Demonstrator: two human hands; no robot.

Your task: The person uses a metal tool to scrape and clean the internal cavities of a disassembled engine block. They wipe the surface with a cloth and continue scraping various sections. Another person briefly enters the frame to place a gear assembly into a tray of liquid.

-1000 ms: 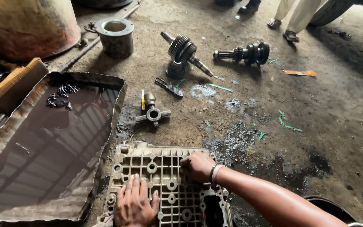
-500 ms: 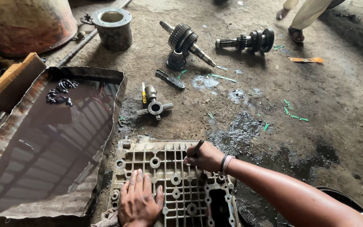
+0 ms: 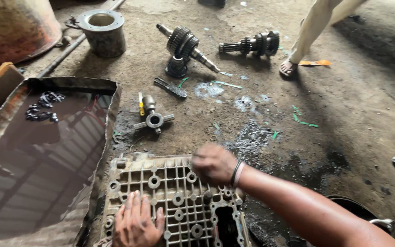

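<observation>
Ribbed metal cover (image 3: 170, 196) lies near on the floor, right of the oil tray (image 3: 37, 160). Left hand (image 3: 136, 222) should press flat, steadying it; right hand (image 3: 213, 163) is fisted, contents unclear.

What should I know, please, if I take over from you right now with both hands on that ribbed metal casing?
Left hand: flat, palm down on the near edge of the ribbed metal casing, steadying it.
Right hand: closed in a fist on the casing's top right; blurred, so I cannot tell what it holds.
Casing lies on the dirt floor beside the tray of dark oil.
Two gear shafts, a cross joint and a brush lie beyond.
The casing looks greasy throughout, apparently uncleaned.
</observation>
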